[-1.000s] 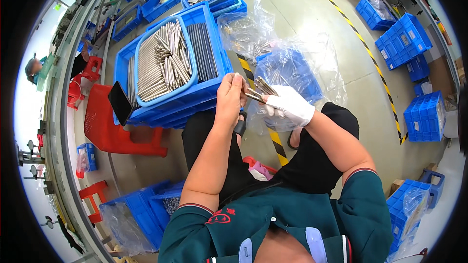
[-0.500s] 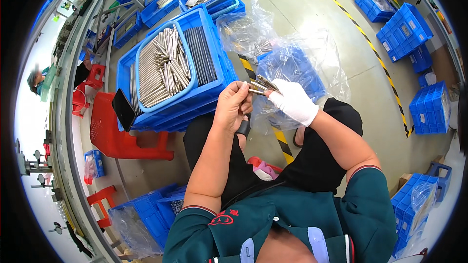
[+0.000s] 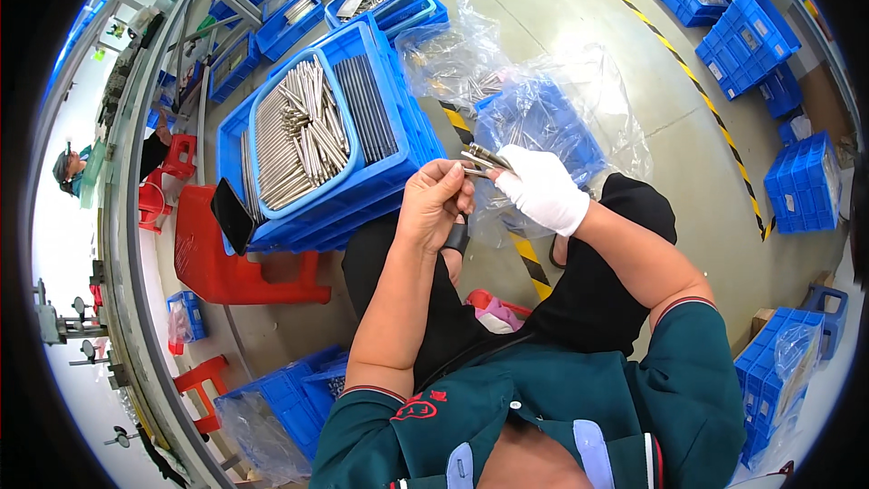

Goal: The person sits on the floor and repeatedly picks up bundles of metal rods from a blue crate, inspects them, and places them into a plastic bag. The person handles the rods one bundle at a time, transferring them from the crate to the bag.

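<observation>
My right hand [image 3: 541,192], in a white glove, grips a small bundle of thin metal rods [image 3: 484,159] that stick out toward the upper left. My bare left hand [image 3: 434,206] is pinched at the near end of the same rods, fingers curled. Both hands meet above my lap. Just beyond them stands a stack of blue crates [image 3: 385,188] holding a blue tray [image 3: 262,122] full of several metal rods [image 3: 299,131], with dark rods [image 3: 367,109] beside it. A clear plastic bag [image 3: 534,100] covers another blue crate behind my right hand.
A red plastic stool [image 3: 231,263] stands under the crate stack, with a black phone [image 3: 233,215] leaning there. More blue crates [image 3: 747,36] sit at the far right and near left. Yellow-black floor tape [image 3: 697,91] crosses the concrete. Another person [image 3: 68,167] sits at far left.
My hands stayed together on the rods and shifted only slightly. The camera view tilted a little, moving the crates up and left.
</observation>
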Motion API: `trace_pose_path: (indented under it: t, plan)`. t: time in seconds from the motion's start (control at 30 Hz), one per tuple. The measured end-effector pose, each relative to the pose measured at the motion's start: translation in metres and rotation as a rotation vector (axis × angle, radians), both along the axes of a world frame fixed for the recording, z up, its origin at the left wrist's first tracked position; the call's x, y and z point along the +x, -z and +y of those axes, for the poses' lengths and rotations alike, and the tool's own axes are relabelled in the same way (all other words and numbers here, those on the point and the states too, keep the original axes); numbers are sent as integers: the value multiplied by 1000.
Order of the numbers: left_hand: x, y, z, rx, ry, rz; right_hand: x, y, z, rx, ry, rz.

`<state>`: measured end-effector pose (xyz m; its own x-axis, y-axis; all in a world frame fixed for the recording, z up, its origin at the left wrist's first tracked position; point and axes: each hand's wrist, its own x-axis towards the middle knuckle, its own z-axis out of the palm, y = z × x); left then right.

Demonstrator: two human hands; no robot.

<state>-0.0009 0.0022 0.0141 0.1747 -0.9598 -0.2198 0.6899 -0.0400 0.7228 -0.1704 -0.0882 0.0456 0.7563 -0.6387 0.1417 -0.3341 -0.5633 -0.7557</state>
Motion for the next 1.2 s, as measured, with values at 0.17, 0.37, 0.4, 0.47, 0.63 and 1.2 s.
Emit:
trace_pose_path:
  t: [0.17, 0.37, 0.4, 0.47, 0.63, 1.2]
  plan:
    - [-4, -8, 2, 57, -79, -332, 1, 0, -2, 63, 3, 18]
    - [8, -14, 1, 13, -238, -372, -5, -2, -14, 314, -40, -23]
    - [7, -13, 1, 12, -194, -327, -5, -6, -14, 462, -47, -34]
    - [5, -12, 1, 10, -126, -252, -5, -7, -14, 607, -69, -39]
    - [4, -14, 3, 9, -37, -164, -2, -7, -13, 631, -106, -22]
    - [15, -14, 5, 2, -178, -419, -7, -11, -21, 851, -105, -93]
